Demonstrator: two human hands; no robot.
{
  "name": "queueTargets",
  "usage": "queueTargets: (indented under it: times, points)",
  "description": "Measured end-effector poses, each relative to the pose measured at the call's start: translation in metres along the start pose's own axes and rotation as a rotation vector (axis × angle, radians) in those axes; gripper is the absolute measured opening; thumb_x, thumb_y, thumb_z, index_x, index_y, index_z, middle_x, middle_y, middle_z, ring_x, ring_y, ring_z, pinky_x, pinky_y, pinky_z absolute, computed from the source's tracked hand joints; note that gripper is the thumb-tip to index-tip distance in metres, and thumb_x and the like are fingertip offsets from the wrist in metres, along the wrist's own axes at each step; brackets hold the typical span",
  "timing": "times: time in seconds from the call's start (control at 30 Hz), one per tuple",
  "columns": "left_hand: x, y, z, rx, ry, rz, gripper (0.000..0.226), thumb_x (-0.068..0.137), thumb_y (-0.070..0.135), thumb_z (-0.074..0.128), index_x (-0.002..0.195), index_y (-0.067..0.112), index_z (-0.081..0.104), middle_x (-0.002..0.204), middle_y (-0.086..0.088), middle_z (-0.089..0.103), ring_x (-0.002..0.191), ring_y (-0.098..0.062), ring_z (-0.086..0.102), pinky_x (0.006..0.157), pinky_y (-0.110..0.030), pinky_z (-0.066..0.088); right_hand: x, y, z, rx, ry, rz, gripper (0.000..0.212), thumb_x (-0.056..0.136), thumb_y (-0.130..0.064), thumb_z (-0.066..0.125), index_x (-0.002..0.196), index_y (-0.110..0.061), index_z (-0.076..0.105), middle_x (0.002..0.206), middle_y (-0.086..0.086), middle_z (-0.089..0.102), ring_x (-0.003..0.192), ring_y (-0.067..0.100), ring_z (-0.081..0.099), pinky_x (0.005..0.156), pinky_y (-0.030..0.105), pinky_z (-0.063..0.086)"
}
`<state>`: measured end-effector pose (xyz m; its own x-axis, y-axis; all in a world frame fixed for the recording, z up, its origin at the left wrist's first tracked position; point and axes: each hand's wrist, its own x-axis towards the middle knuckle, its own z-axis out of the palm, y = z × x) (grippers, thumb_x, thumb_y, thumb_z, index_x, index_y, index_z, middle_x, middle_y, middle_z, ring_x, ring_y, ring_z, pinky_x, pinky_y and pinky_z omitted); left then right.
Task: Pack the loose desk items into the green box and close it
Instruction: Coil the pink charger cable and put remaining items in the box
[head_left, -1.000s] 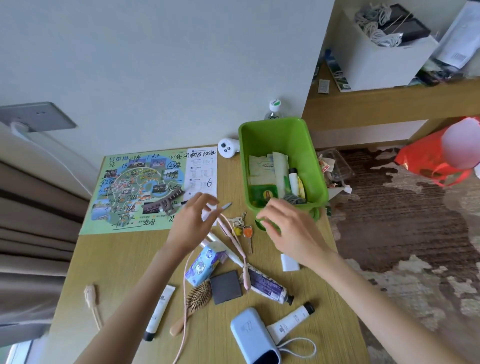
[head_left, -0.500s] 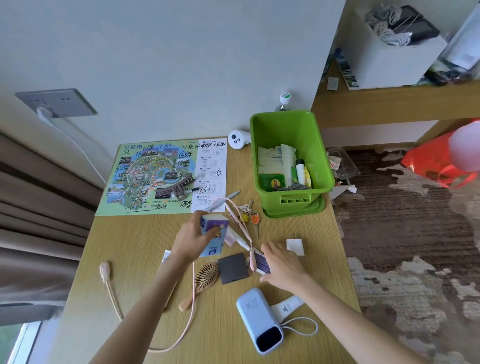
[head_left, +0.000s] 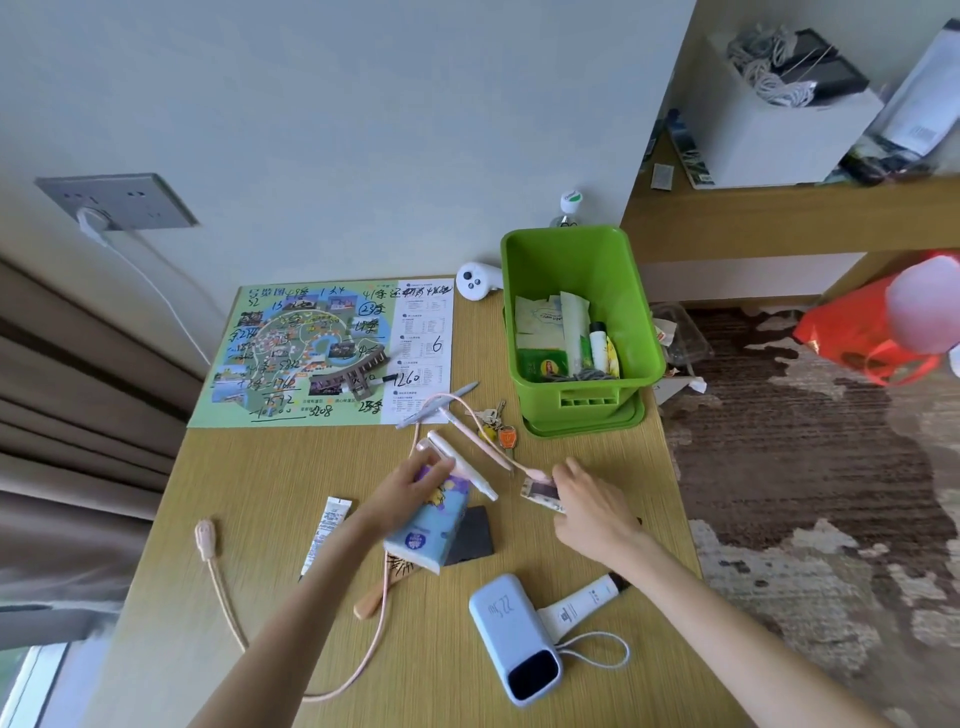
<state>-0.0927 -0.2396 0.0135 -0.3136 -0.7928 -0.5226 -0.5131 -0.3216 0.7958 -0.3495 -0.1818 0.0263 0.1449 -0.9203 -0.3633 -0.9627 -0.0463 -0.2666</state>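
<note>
The green box (head_left: 639, 332) stands open at the desk's far right corner, on its green lid (head_left: 582, 423), with packets and small tubes inside. My left hand (head_left: 402, 493) grips a blue tissue pack (head_left: 431, 525), lifted and tilted over a dark square pad (head_left: 475, 535). My right hand (head_left: 592, 506) closes on the purple-ended tube (head_left: 540, 493) on the desk. Between the hands lie a pink cable (head_left: 483, 447), a white tube (head_left: 467, 470) and keys (head_left: 496, 423).
A blue power bank (head_left: 511, 636), a white tube (head_left: 582, 605), a wooden hairbrush (head_left: 384, 587) and another tube (head_left: 324, 532) lie nearer me. A map sheet (head_left: 317, 353) with a hair clip (head_left: 348, 376), a pen (head_left: 436, 405) and a white controller (head_left: 475, 280) lie farther back. The desk edge drops to carpet on the right.
My left hand has picked up the tissue pack and lifted it. My right hand came down from the box front and took hold of the purple-ended tube.
</note>
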Motion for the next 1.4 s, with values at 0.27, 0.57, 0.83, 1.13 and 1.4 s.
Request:
queueTargets:
  times: [0.27,0.57,0.83,1.13,1.4]
  points:
    - [-0.002,-0.001,0.032,0.904,-0.064,0.011,0.077,0.072,0.071,0.064,0.129,0.026,0.041,0.109,0.001,0.062,0.094,-0.019,0.061,0.076,-0.031,0.050,0.004,0.037,-0.021,0.053,0.096,0.145,0.041,0.089,-0.013,0.062,0.127,-0.004,0.051,0.122,0.007,0.052,0.071,0.012,0.058,0.047,0.015,0.036]
    - [-0.005,0.018,0.075,1.226,-0.085,-0.093,0.099,0.069,0.056,0.075,0.144,0.014,0.026,0.129,-0.013,0.045,0.109,-0.028,0.055,0.083,-0.035,0.049,0.004,0.032,0.011,-0.002,0.068,0.291,0.073,0.086,-0.042,0.068,0.142,-0.007,0.037,0.153,0.017,0.029,0.088,0.021,0.069,0.049,0.019,0.044]
    - [-0.004,0.012,0.082,1.204,-0.059,-0.083,0.096,0.070,0.044,0.077,0.144,0.010,0.026,0.137,-0.017,0.036,0.108,-0.030,0.057,0.080,-0.034,0.050,-0.010,0.033,0.020,0.141,0.055,-0.011,0.042,0.085,-0.028,0.071,0.119,-0.012,0.051,0.118,-0.005,0.048,0.076,0.015,0.060,0.058,0.022,0.051]
    - [-0.012,0.014,0.074,1.117,0.045,-0.018,0.078,0.073,0.051,0.070,0.135,0.016,0.037,0.122,-0.011,0.048,0.090,-0.029,0.062,0.063,-0.032,0.047,-0.045,0.039,0.034,-0.151,-0.326,-0.252,0.055,0.071,-0.026,0.083,0.116,-0.011,0.056,0.112,-0.001,0.055,0.100,0.018,0.056,0.083,0.032,0.049]
    - [-0.020,0.022,0.055,0.990,0.149,-0.010,0.064,0.071,0.059,0.067,0.115,0.017,0.046,0.110,-0.007,0.057,0.084,-0.024,0.062,0.060,-0.031,0.048,-0.060,0.040,0.040,-0.127,-0.175,-0.177,0.022,0.080,-0.011,0.065,0.097,-0.014,0.052,0.098,0.000,0.054,0.089,0.016,0.053,0.069,0.026,0.040]
